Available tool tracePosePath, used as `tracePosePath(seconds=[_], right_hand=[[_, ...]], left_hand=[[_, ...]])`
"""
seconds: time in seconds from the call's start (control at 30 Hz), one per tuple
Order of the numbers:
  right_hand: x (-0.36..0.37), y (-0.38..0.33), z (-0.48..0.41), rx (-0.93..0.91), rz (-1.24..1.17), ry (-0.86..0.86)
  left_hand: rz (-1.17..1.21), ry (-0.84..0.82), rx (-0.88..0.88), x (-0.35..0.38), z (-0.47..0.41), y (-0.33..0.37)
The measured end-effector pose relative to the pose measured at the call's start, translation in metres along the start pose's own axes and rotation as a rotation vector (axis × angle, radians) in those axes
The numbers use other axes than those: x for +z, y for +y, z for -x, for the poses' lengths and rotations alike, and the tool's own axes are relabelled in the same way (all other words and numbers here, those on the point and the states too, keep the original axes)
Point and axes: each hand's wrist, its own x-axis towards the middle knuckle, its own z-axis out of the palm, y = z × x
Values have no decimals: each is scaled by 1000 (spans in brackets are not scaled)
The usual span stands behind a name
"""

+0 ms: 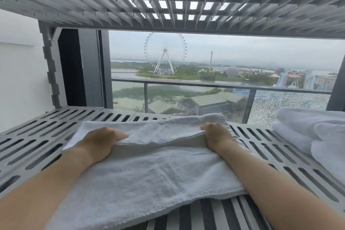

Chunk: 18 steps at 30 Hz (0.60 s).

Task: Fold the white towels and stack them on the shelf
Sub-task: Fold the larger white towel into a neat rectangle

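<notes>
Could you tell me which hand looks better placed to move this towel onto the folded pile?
Probably the right hand: it grips the white terry towel on the side nearer the pile of folded white towels at the grey slotted shelf's right end. The left hand grips the far side.

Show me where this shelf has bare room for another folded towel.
Bare: the shelf left of the towel, up to the corner post, and a narrower strip between the right hand and the folded stack. Crowded: the right end, under that stack.
</notes>
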Motion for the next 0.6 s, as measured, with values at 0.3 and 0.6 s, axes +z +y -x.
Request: tracePosePath(seconds=[0.3, 0.6], right_hand=[[3, 1, 1, 108, 17, 53], [1, 7, 0, -120, -119, 193]], left_hand=[[-59, 31, 15, -1, 13, 16], [73, 101, 56, 1, 18, 24]])
